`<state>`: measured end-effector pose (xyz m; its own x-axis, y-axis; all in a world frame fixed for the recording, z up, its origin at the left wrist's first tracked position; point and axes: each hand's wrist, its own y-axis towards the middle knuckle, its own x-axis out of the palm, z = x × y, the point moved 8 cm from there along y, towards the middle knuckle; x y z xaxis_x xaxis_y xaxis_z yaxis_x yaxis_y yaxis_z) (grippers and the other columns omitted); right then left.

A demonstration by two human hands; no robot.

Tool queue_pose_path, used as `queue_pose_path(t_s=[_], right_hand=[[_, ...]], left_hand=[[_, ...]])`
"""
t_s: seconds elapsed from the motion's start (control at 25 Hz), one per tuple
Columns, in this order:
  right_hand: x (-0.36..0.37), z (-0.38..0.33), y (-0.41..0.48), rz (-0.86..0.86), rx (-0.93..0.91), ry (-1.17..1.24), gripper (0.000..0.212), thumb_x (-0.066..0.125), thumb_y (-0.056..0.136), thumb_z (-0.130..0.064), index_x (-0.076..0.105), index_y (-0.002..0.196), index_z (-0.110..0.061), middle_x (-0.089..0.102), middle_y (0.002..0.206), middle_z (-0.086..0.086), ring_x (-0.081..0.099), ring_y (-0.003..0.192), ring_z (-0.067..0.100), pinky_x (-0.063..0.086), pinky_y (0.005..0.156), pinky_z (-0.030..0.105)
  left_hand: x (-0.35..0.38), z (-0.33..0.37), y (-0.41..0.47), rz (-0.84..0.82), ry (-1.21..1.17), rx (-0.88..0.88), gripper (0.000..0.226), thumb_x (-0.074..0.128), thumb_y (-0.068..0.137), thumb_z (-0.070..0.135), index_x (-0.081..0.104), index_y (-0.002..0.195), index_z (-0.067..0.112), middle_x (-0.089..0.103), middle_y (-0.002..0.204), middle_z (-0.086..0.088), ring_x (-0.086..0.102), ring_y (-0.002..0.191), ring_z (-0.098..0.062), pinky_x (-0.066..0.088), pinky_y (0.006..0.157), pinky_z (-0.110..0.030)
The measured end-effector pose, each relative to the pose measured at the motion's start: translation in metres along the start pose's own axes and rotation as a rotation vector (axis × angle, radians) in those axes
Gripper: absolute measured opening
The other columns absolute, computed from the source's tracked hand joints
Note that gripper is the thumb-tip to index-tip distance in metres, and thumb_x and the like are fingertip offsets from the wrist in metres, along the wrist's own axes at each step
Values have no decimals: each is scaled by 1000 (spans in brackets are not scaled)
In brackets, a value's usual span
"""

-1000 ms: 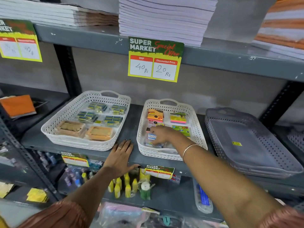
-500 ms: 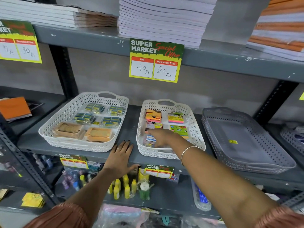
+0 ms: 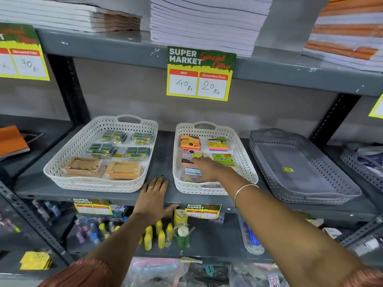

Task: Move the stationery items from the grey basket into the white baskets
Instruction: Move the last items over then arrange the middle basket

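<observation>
Three baskets stand in a row on the grey shelf. The grey basket (image 3: 298, 168) on the right holds nothing but a small yellow sticker. The left white basket (image 3: 62, 164) holds packs of blue-yellow staples and two tan boxes (image 3: 122, 169). The middle white basket (image 3: 244, 162) holds sticky-note packs (image 3: 217, 144) and a packet of coloured clips (image 3: 189, 174). My right hand (image 3: 209, 169) reaches into the middle basket, fingers spread over the packs, gripping nothing. My left hand (image 3: 154, 198) lies flat and open on the shelf edge between the white baskets.
A "Super Market" price tag (image 3: 200, 73) hangs from the upper shelf, which carries stacks of notebooks (image 3: 207, 23). Below are small yellow bottles (image 3: 159, 237) and bagged goods. An orange book (image 3: 12, 141) lies at the far left. Another grey basket (image 3: 364, 164) sits at the far right.
My right hand has slid slightly deeper into the middle white basket, with fingers extended. My left hand has stayed on the shelf edge. The camera has shifted a little.
</observation>
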<state>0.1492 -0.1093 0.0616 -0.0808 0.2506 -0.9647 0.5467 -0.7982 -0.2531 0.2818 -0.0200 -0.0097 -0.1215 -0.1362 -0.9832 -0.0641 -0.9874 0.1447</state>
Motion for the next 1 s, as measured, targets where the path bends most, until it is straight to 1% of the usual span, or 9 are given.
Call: queue_pose_path(t_s=[0.12, 0.2, 0.28, 0.36, 0.44, 0.52, 0.72, 0.88, 1.0], right_hand=[[-16, 23, -8, 29, 66, 204, 91, 75, 78, -26, 21, 150, -14, 29, 155, 13, 30, 142, 30, 32, 115, 41], [-28, 48, -16, 33, 117, 243, 92, 77, 77, -26, 23, 150, -11, 28, 157, 11, 32, 143, 27, 31, 116, 37], [-31, 70, -24, -15, 160, 184, 92, 78, 76, -23, 24, 150, -10, 28, 157, 10, 32, 143, 26, 31, 116, 33], [-18, 79, -31, -118, 178, 101, 87, 76, 79, -17, 25, 149, -9, 29, 157, 10, 32, 143, 27, 31, 116, 35], [4, 86, -30, -175, 188, 45, 80, 71, 81, -9, 28, 149, -13, 31, 155, 9, 35, 141, 28, 34, 115, 39], [18, 93, -27, -163, 201, 47, 74, 64, 84, -3, 30, 148, -18, 35, 154, 7, 39, 138, 29, 38, 112, 41], [17, 96, -28, -64, 170, -30, 61, 58, 86, -6, 40, 143, -17, 45, 146, 12, 46, 131, 32, 43, 106, 40], [15, 97, -26, -34, 141, -21, 54, 62, 87, -18, 45, 138, -14, 49, 142, 12, 48, 129, 31, 45, 103, 38], [15, 95, -28, -34, 119, 12, 57, 60, 88, -12, 40, 141, -11, 45, 145, 13, 46, 131, 31, 42, 104, 37]], left_hand=[[-39, 7, -3, 168, -166, 12, 94, 20, 78, 75, 33, 135, 1, 42, 138, -18, 39, 127, -32, 37, 105, -45], [-75, 16, 3, 322, -258, 29, 82, 21, 86, 67, 36, 131, -1, 44, 132, -19, 41, 123, -32, 39, 103, -45], [-101, 33, 23, 359, -311, 94, 65, 42, 89, 53, 38, 129, 2, 46, 128, -17, 43, 119, -30, 40, 101, -43], [-98, 55, 52, 140, -293, 167, 66, 59, 85, 41, 33, 135, 6, 42, 136, -13, 42, 122, -29, 38, 102, -41], [-77, 68, 71, -125, -177, 160, 79, 65, 81, 41, 25, 141, 9, 31, 147, -12, 34, 131, -29, 34, 107, -41], [-64, 73, 81, -237, -62, 150, 84, 66, 81, 41, 20, 143, 8, 25, 151, -12, 28, 135, -29, 31, 109, -41], [-46, 72, 91, -367, 46, 100, 76, 65, 84, 34, 22, 141, 7, 37, 143, -15, 38, 128, -30, 36, 104, -41], [-38, 72, 95, -447, -137, 27, 54, 57, 90, 22, 34, 137, 8, 41, 141, -12, 43, 125, -29, 45, 88, -19], [-36, 72, 100, -419, -39, 56, 50, 65, 84, 22, 45, 127, 5, 51, 130, -14, 51, 115, -28, 41, 93, -28]])
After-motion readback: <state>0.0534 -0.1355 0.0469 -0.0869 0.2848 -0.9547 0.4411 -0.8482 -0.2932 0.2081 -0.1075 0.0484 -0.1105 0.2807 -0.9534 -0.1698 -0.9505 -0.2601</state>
